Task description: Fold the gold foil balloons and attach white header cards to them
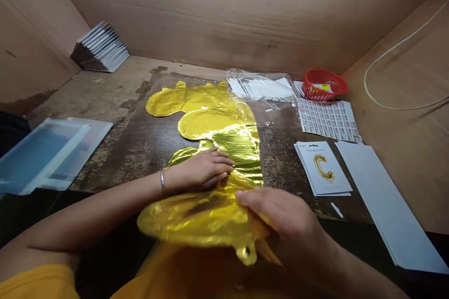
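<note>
Two hands were on the gold foil balloon (206, 217), weren't they? How did they sit?

The left hand (199, 170) lay flat on the foil, its fingers closed together and slightly curved, pressing it toward the worn wooden table (115, 96). The right hand (282, 217) held the near end up off the surface, with the thumb on top and the fingers pinching the folded foil.

Where did the balloon lie?

It stretched along the middle of the table, running away from the person, with its near end raised over the table's edge.

Was that a sound way to handle it?

I'd say so. A broad, flat hand steadied thin foil without crumpling it, and a light pinch was kinder than a fist.

What lay nearby?

Beyond it sat a clear bag of white strips (261, 88) and a red plastic basket (324, 85). To the right were a sheet of printed labels (328, 119) and a stack of cards (323, 168) showing a gold letter C.
</note>
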### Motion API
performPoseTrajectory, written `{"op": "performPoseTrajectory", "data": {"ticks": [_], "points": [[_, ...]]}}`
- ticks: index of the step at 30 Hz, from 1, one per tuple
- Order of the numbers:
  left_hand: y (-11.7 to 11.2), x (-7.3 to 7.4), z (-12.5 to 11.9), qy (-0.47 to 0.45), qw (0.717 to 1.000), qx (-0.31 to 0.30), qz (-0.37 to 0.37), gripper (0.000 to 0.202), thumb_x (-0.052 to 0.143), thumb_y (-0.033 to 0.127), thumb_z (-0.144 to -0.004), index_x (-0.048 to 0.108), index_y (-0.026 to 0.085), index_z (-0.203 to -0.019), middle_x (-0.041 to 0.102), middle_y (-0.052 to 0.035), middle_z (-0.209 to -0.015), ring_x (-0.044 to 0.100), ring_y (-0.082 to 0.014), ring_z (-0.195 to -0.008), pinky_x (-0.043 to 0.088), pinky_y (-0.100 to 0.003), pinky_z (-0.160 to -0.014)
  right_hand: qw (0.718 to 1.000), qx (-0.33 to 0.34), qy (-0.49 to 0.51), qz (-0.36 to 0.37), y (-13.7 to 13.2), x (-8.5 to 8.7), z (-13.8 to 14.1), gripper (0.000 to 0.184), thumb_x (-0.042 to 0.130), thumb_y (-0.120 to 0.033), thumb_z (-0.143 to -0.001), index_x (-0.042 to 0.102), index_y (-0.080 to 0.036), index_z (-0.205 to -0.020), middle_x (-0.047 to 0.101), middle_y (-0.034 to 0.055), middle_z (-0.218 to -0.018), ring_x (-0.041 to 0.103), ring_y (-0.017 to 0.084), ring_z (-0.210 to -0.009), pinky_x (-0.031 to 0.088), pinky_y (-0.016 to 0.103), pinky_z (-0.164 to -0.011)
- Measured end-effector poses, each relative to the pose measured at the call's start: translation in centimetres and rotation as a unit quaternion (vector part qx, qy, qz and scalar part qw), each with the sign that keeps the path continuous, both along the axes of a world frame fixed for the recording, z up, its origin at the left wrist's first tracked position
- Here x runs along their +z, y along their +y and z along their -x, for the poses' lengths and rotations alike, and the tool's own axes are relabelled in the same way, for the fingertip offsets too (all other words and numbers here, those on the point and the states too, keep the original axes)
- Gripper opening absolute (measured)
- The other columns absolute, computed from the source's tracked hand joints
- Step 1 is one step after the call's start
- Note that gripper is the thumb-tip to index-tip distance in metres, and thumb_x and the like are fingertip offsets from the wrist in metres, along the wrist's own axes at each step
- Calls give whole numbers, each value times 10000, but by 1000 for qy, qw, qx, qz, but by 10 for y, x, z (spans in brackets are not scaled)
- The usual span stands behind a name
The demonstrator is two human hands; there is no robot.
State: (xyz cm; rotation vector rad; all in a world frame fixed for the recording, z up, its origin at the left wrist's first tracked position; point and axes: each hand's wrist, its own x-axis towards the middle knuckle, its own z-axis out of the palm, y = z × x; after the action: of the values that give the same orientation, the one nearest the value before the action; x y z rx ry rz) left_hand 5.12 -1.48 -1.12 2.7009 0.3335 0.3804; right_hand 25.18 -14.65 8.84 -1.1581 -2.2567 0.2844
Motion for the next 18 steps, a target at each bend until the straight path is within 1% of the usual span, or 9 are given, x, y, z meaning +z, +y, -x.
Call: {"op": "performPoseTrajectory", "data": {"ticks": [2,3,4,6,8,10,12,15,18], "points": [[-4,-2,14,22,998,52,-19,288,379,277,-994,635,192,-1094,683,-78,-1159,586,-231,-1145,403,-410,-1021,997,-45,15,61,33,1,-8,164,504,-166,-891,657,-184,-948,725,22,-767,659,136,-634,513,218,-578],[-6,-3,21,40,996,70,-24,284,380,283,-993,644,191,-1047,693,-84,-1113,607,-230,-1103,423,-402,-991,993,-74,19,93,55,-2,-11,142,506,-176,-882,647,-186,-897,687,0,-699,615,124,-579,463,207,-523],[-8,-4,26,54,995,81,-26,281,383,283,-992,648,190,-1003,694,-89,-1096,615,-230,-1090,426,-401,-984,987,-108,23,113,80,-7,-14,120,516,-191,-868,634,-184,-852,650,-10,-658,580,124,-562,426,211,-505],[-8,-5,34,58,994,86,-28,270,384,261,-991,644,188,-980,682,-91,-1134,587,-233,-1154,376,-431,-1048,979,-141,40,138,134,-23,-13,114,528,-222,-834,619,-175,-784,632,3,-678,564,141,-614,407,229,-536],[-5,-5,39,35,995,90,-28,268,372,229,-992,628,193,-1061,662,-82,-1203,513,-225,-1267,267,-468,-1137,964,-176,21,199,183,-41,-6,116,548,-239,-796,615,-170,-732,618,1,-658,542,141,-586,389,241,-540],[-1,-5,42,23,995,97,-29,271,373,226,-990,617,189,-1102,653,-84,-1221,471,-214,-1315,211,-469,-1171,957,-187,-9,220,218,-56,5,149,568,-249,-771,596,-172,-647,583,-4,-587,510,140,-540,359,253,-529],[2,-6,45,31,993,105,-34,246,418,264,-977,627,191,-1085,611,-100,-1286,432,-241,-1349,215,-481,-1170,958,-184,-34,216,238,-67,15,182,578,-251,-762,580,-179,-595,553,-8,-536,487,142,-518,334,262,-529],[6,-9,50,34,993,110,-29,249,462,299,-962,601,193,-1139,559,-110,-1354,411,-272,-1359,225,-512,-1159,961,-175,-63,206,246,-75,28,167,580,-254,-770,611,-186,-621,578,0,-550,499,153,-536,325,268,-549],[11,-11,53,22,995,100,-10,263,449,277,-970,558,169,-1184,625,-107,-1262,494,-248,-1278,251,-504,-1149,962,-161,-89,204,246,-81,38,138,578,-259,-790,658,-197,-695,651,19,-633,546,165,-582,340,263,-574]]}}
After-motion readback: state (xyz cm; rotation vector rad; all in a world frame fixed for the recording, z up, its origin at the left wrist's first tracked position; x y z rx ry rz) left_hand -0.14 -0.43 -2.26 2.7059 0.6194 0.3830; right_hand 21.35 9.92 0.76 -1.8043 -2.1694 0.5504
